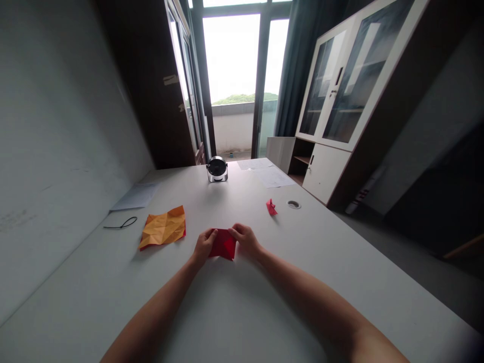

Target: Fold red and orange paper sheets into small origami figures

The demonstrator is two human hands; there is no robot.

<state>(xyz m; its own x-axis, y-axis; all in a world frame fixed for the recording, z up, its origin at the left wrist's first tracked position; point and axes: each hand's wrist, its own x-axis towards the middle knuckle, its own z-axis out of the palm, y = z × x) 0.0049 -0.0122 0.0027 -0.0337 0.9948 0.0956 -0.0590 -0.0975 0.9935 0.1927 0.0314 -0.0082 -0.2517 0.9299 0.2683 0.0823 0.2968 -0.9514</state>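
Note:
A piece of red folded paper (223, 244) is held up between my two hands, a little above the white table (242, 307). My left hand (204, 243) pinches its left top corner, thumb on the near face. At the right top corner my right hand (244, 239) grips it the same way. The lower edge of the paper hangs free and looks uneven. To the left lies creased orange paper (163, 227) with red showing at its edges. A small red folded paper figure (271, 207) rests on the table to the right, apart from my hands.
A round black-and-silver device on a stand (217, 169) stands at the far end. Near the left wall are a black cable tie (121, 224) and papers (135, 196). White sheets (274, 177) lie at the back right, with a round cable hole (293, 204) nearer.

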